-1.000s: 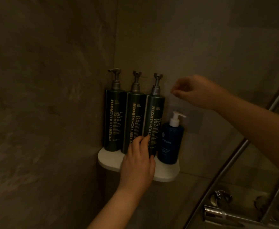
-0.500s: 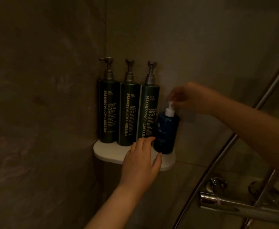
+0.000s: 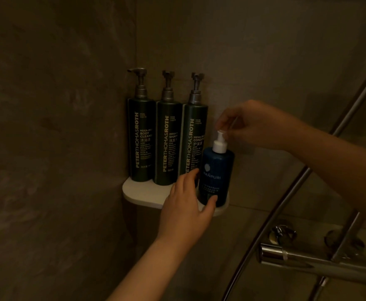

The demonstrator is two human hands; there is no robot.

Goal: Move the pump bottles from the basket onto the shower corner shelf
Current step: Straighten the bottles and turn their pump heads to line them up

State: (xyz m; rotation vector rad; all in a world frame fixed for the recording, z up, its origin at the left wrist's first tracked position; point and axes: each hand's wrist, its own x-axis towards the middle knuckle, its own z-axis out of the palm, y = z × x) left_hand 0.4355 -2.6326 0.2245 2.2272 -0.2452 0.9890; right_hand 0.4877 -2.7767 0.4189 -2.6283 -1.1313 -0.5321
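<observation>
Four bottles (image 3: 169,137) are seen on the corner shelf (image 3: 138,192), the blue bottle (image 3: 217,170) steadied by the open-fingered left hand (image 3: 184,205), its pump (image 3: 220,142) pinched by the right hand (image 3: 253,124); only squaring and release seem needed.

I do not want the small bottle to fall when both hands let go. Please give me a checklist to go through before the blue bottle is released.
1. Blue bottle stands upright on the shelf: ok.
2. Its base lies wholly inside the shelf edge: cannot tell; the left hand touches the bottle low down and hides part of the base.
3. Right hand pinches the white pump to steady the bottle: ok.
4. Three tall green bottles stand upright in a row beside it: ok.
5. Basket is emptied: cannot tell; it is out of view.
</observation>
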